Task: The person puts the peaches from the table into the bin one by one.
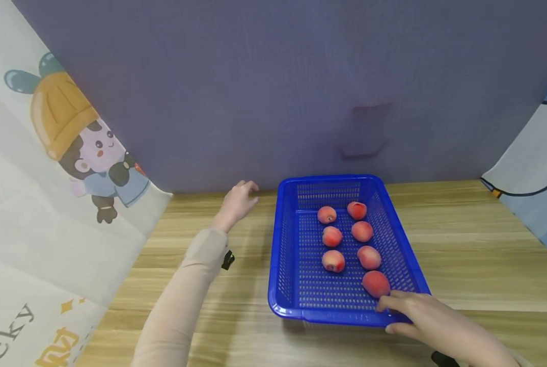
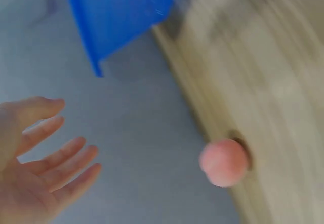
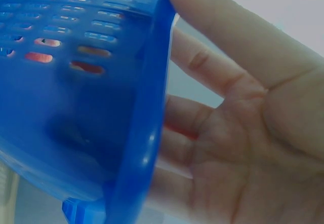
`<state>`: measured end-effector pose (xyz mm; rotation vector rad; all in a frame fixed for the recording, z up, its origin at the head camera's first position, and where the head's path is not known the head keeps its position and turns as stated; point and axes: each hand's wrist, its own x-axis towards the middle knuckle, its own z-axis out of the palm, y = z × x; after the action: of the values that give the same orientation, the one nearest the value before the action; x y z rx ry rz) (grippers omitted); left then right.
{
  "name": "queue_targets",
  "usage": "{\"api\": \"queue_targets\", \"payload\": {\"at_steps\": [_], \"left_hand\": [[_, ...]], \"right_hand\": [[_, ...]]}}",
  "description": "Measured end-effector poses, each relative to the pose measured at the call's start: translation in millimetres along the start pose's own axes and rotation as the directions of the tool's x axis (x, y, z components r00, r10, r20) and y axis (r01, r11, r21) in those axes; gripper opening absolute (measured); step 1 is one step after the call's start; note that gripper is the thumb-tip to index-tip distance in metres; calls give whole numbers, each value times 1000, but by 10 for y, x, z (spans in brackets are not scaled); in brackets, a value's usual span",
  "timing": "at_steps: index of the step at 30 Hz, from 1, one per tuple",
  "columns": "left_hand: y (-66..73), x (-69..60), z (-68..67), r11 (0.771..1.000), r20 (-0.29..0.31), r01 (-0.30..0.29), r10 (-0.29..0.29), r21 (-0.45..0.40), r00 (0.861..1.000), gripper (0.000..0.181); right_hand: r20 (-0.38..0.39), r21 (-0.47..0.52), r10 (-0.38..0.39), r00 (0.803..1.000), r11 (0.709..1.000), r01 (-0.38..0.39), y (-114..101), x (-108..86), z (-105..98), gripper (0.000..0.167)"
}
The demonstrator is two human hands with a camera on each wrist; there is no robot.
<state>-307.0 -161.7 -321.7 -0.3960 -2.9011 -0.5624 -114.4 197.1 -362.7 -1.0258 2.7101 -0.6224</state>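
Observation:
A blue plastic basket (image 1: 284, 244) holds several reddish peaches (image 1: 332, 236) in two rough rows. At its near right corner my right hand (image 1: 422, 316) grips the rim, fingers over the edge and thumb outside. The right wrist view shows the basket's wall (image 3: 71, 112) close up, its rim between thumb and fingers of the right hand (image 3: 243, 133). Left of the basket, my left hand (image 1: 238, 202) hangs apart from it with fingers loosely bent and nothing held. One more peach (image 2: 224, 163) lies on the table in the left wrist view; I cannot pick it out in the head view.
A wood-grain table (image 1: 461, 244) bears the basket. Behind it rises a grey-blue backdrop (image 1: 255, 92). A white printed sheet with a cartoon figure (image 1: 99, 148) hangs at the left, and another printed sheet (image 1: 530, 153) at the right.

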Motion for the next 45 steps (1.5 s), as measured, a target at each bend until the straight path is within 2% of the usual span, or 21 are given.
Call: {"api": "queue_targets", "payload": {"at_steps": [5,8,16,21,27,32,40,43,45], "left_hand": [[-193,28,83,998,17,60,-60,-17,998,36],[-297,41,137,999,6,47,-47,-3,999,37],[-558,34,319,999,-31,14,-13,30,999,37],[-704,27,408,997,-42,26,-23,70,999,38],[-802,44,473,995,-9,43,-43,87,999,44],[-836,82,533,993,41,83,-87,86,995,56],[-839,107,591,981,124,179,-188,81,974,65],[-841,132,598,972,158,224,-233,72,959,66],[-934,206,670,966,186,248,-257,72,948,68]], "right_hand": [[-28,-31,-22,999,999,21,-4,5,10,19],[-45,-48,-33,998,998,31,-2,6,15,18],[14,11,2,1000,1000,-2,6,0,2,22],[-5,0,-7,1000,1000,7,-6,7,10,19],[-17,-10,-21,1000,1000,21,4,16,17,20],[2,5,-8,1000,1000,8,23,5,16,21],[5,7,-10,1000,1000,10,19,4,12,21],[6,9,-7,1000,1000,7,11,7,7,19],[4,11,-9,1000,1000,9,9,7,7,18]]}}
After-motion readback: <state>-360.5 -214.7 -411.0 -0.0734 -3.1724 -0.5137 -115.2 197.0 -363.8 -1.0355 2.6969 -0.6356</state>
